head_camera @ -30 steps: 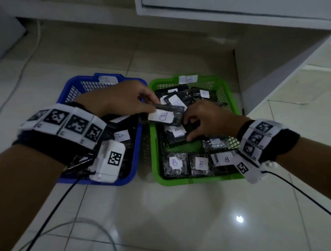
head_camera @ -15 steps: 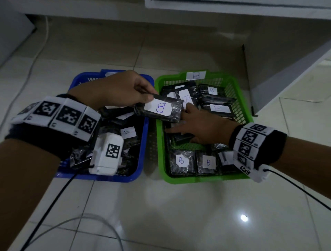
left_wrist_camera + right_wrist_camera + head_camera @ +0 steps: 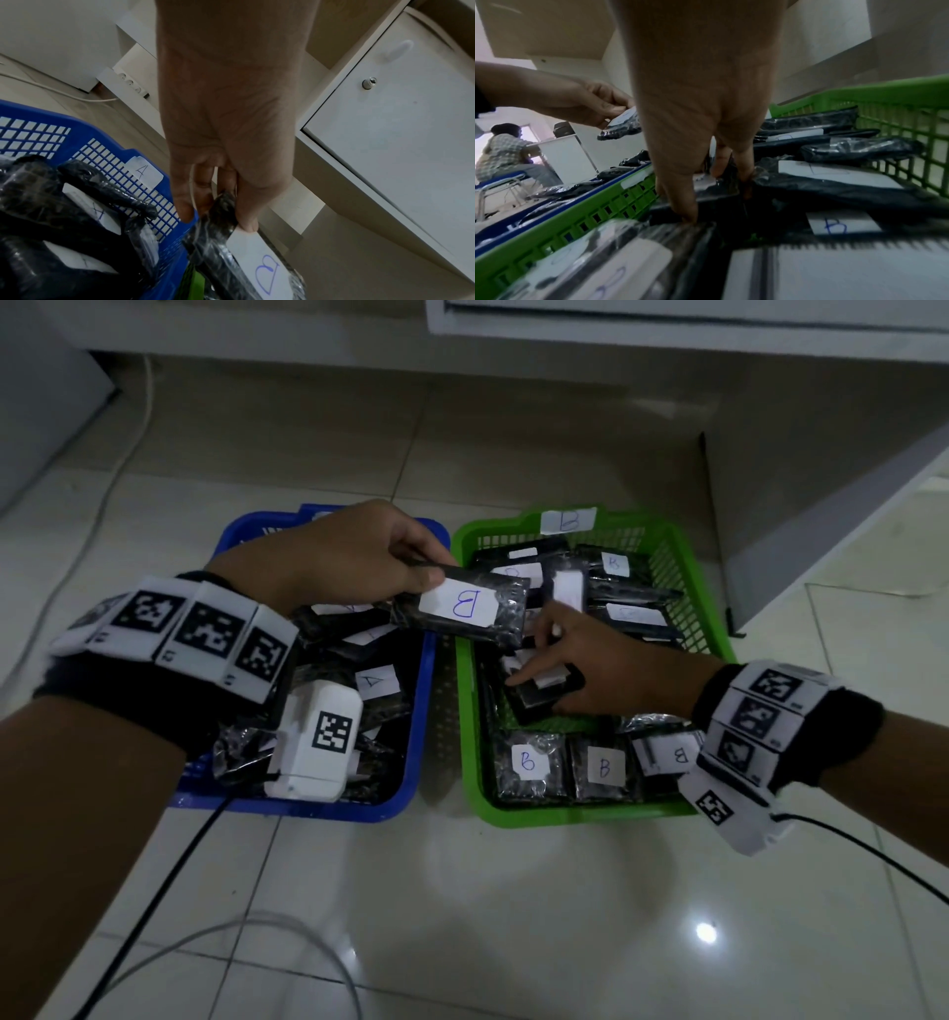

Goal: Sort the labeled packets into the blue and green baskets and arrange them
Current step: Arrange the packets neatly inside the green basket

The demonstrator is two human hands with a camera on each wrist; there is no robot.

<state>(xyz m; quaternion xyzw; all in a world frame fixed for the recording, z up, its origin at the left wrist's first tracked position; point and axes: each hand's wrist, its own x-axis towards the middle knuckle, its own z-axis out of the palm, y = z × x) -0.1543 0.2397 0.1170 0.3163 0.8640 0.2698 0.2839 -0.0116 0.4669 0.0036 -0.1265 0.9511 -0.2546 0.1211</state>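
My left hand (image 3: 429, 580) pinches one end of a black packet labeled B (image 3: 462, 608) and holds it in the air over the left rim of the green basket (image 3: 565, 814). The left wrist view shows the thumb and fingers (image 3: 246, 223) clamped on that packet (image 3: 221, 253). My right hand (image 3: 534, 660) is down inside the green basket, thumb and fingers round a tilted black packet (image 3: 552, 695). Its label is mostly hidden. The blue basket (image 3: 423, 701) on the left holds packets labeled A. Several B packets lie in a row along the green basket's near side.
A white cabinet (image 3: 770, 454) stands close behind and right of the green basket. Cables (image 3: 231, 932) trail over the tiled floor in front. A power strip (image 3: 123, 81) lies beyond the blue basket. A person (image 3: 505, 150) sits at a table far off.
My right hand has left the B packet, dropped into the green basket and closed round a packet there. My left hand still holds the B packet, now slightly higher.
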